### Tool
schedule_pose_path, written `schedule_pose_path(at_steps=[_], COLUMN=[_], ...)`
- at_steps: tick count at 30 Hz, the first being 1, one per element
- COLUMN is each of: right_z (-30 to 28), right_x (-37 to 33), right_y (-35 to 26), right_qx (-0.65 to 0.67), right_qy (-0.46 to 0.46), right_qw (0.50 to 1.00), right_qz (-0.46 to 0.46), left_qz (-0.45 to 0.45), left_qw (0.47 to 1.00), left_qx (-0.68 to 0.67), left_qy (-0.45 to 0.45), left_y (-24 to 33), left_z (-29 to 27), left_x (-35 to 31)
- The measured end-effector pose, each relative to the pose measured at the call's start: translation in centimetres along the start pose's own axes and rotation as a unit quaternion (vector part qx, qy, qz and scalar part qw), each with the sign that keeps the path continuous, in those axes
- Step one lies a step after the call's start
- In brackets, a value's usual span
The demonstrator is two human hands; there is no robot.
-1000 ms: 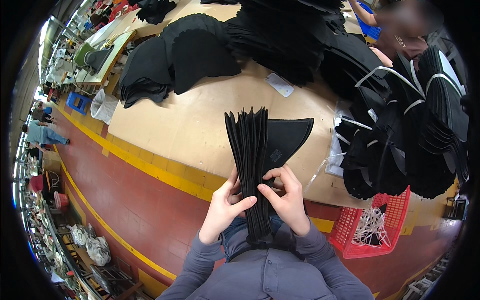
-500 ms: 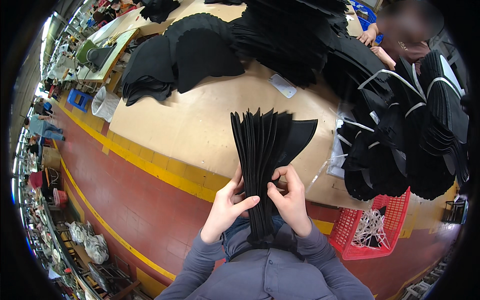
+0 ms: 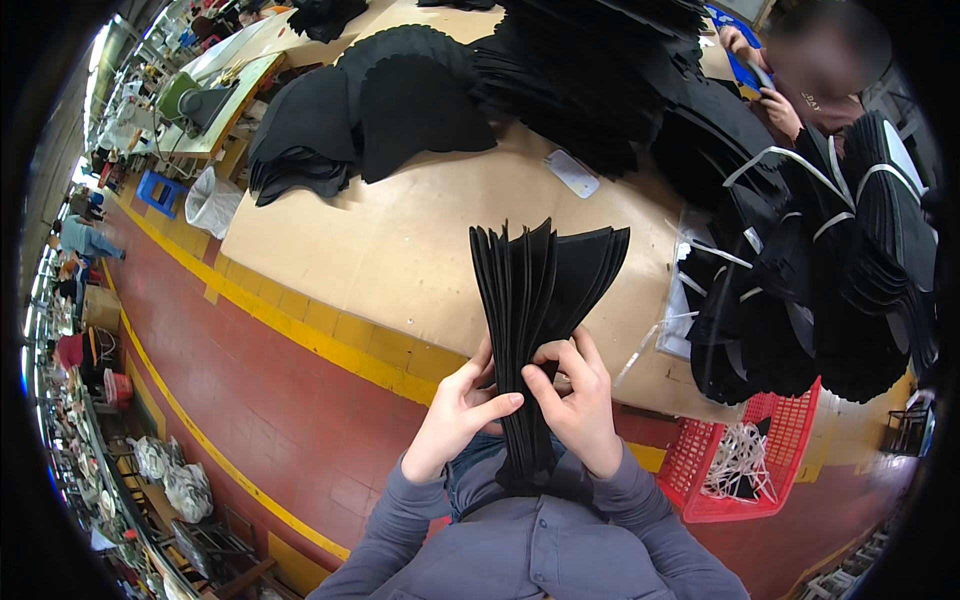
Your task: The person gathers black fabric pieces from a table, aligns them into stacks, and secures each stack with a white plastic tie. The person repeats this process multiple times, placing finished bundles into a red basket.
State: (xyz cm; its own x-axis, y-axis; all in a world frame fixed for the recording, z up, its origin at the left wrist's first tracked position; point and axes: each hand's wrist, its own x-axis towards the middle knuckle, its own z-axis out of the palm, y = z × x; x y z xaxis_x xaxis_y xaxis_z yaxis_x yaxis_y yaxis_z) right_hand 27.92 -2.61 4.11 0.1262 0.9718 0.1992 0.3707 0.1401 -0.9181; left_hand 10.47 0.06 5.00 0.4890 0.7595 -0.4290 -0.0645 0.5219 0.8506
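Note:
A thick stack of black fabric pieces (image 3: 522, 300) stands upright between my hands, its top edges fanned out and its lower end near my waist. My left hand (image 3: 460, 408) is closed round the stack's left side, with the thumb laid across the front edges. On the other side, my right hand (image 3: 575, 395) pinches several pieces with thumb and fingers; these lean away to the right from the main bunch. Fingers behind the stack are partly hidden.
Black piece piles (image 3: 420, 110) cover the far part of the tan table (image 3: 400, 250), beside a white card (image 3: 572, 174). Strap-tied black bundles (image 3: 800, 270) lie at right, above a red basket (image 3: 790, 455) of white strips. A co-worker's hand (image 3: 780, 112) holds something at far right.
More pieces now fan to the right, and my right hand has shifted slightly left against the stack. The co-worker's hands have risen with a thin object in them.

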Motion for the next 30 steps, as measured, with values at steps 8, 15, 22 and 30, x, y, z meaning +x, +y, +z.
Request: schedule_pose_path(at_steps=[8,15,22,30], right_z=[-0.2,0.2,0.4,0.2], right_x=[0.2,-0.3,-0.4,-0.1], right_y=[-0.4,0.3,-1.1,-0.9], right_qx=[0.02,-0.037,0.008,-0.072], right_qy=[-0.014,0.016,0.035,0.004], right_qw=[1.0,0.999,0.998,0.997], right_qz=[0.002,-0.035,0.056,-0.016], left_qz=[-0.002,0.013,-0.01,-0.004], left_qw=[1.0,0.999,0.999,0.997], left_qx=[-0.024,-0.027,-0.035,-0.063], left_qy=[-0.007,-0.017,-0.027,-0.044], left_y=[-0.2,-0.3,0.2,-0.6], left_z=[-0.2,0.1,-0.1,-0.6], left_x=[0.0,0.1,0.0,0.0])
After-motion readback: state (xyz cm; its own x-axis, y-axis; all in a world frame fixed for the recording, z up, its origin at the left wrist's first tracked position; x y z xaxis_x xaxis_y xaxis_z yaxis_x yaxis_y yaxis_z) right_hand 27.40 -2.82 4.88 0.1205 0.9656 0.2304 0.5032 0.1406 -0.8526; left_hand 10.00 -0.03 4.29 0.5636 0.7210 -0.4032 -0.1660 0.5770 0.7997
